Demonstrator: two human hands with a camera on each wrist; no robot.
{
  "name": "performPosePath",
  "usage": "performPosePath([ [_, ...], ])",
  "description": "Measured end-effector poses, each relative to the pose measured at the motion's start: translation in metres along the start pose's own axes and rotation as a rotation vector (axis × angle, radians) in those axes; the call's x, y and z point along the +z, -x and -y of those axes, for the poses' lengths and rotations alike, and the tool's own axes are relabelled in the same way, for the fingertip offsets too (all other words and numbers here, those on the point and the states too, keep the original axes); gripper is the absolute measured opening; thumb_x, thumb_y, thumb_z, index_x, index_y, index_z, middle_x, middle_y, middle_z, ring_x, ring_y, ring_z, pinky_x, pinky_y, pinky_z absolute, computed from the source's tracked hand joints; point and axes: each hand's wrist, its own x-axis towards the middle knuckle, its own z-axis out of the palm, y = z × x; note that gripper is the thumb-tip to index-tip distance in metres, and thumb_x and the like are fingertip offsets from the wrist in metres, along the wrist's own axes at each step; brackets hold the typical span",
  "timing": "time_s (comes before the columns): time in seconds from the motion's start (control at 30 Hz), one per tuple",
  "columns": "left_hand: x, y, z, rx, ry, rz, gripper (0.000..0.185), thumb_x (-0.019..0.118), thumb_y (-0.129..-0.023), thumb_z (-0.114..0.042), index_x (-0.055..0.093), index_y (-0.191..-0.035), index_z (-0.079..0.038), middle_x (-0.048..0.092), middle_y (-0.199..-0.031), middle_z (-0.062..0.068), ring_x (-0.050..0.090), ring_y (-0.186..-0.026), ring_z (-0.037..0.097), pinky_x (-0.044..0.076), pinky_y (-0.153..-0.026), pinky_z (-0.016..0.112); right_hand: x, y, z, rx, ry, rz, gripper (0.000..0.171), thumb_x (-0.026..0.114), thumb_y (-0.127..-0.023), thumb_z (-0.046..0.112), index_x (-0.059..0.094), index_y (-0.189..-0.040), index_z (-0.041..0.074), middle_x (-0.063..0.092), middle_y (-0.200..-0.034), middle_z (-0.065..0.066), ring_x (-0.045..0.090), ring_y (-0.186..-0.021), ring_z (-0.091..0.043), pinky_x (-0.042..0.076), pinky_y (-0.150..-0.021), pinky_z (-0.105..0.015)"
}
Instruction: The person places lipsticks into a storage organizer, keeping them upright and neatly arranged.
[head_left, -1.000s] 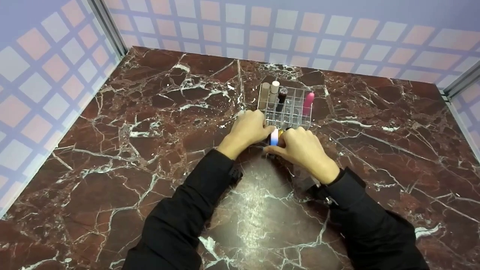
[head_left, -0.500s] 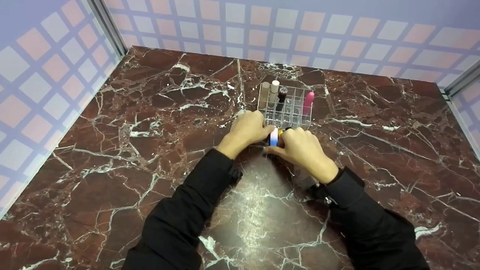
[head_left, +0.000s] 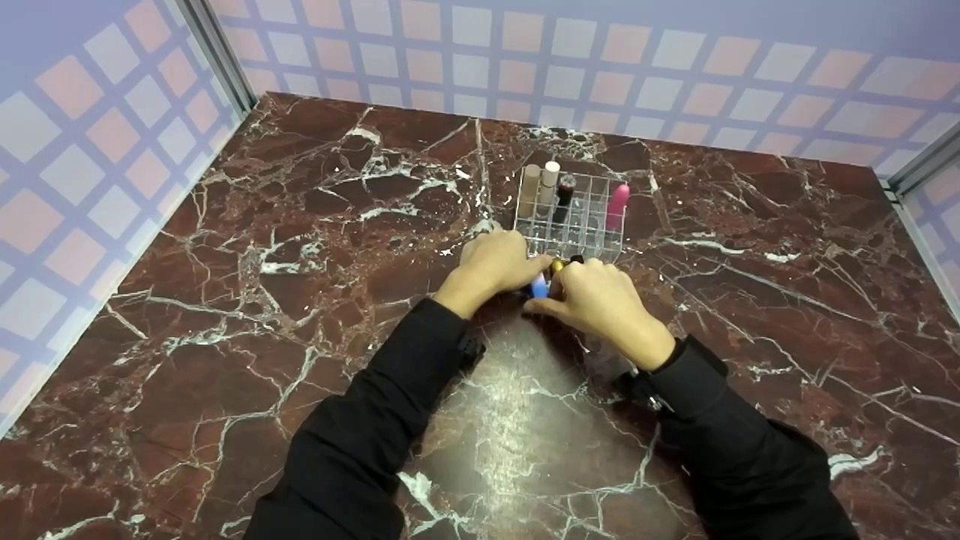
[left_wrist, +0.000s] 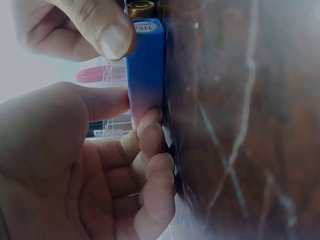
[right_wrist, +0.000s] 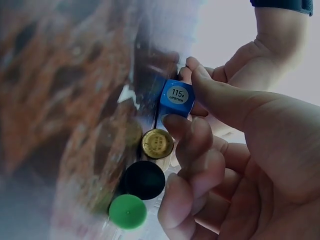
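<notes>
A lipstick [head_left: 539,286] in a square blue case that fades to pink lies between the two hands, low over the table. My left hand [head_left: 495,259] pinches its pink end between thumb and fingers, as the left wrist view shows. At the blue end, labelled 115 LIPSTICK [right_wrist: 177,95], the thumb and forefinger of my right hand [head_left: 600,296] pinch the case. Beside it in the right wrist view are the round ends of a gold tube [right_wrist: 158,143], a black tube [right_wrist: 145,180] and a green one [right_wrist: 128,211]; my right fingers are close to these.
Just beyond the hands stands a clear compartment rack [head_left: 570,244]. Its back row holds a beige tube [head_left: 529,187], a white-capped tube [head_left: 550,184], a dark tube [head_left: 564,199] and a pink tube [head_left: 617,204]. Patterned panels [head_left: 517,45] border the marbled table [head_left: 225,360].
The blue-and-pink lipstick has shifted a little left, toward me, and turned slightly. Both hands moved with it by a small amount, and more of the gold and black tubes shows.
</notes>
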Motion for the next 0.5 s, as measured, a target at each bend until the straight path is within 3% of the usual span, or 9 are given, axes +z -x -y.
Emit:
performPosePath([
  [0.17,0.0006,-0.0004,0.0005,0.001,0.005,0.001,0.052,0.05,-0.101,-0.056,0.046,-0.065,-0.019,0.057,-0.078,0.004,0.056,-0.068,0.02,0.046,-0.057,0.033,0.0005,0.0001,0.0007,0.019,-0.005,0.018,0.055,0.076,-0.084,0.059,0.053,-0.053,0.02,0.051,-0.052,0.003,0.051,-0.048,-0.019,0.047,-0.045,-0.039],
  [0.5,-0.0001,-0.0011,0.0023,0.0,0.03,0.018,0.047,0.051,-0.1,-0.048,0.045,-0.064,-0.019,0.046,-0.068,-0.001,0.05,-0.062,0.017,0.04,-0.052,0.029,0.0006,-0.0005,0.0007,0.033,-0.008,0.044,0.056,0.073,-0.086,0.061,0.053,-0.054,0.02,0.051,-0.052,0.003,0.052,-0.048,-0.019,0.044,-0.044,-0.038],
])
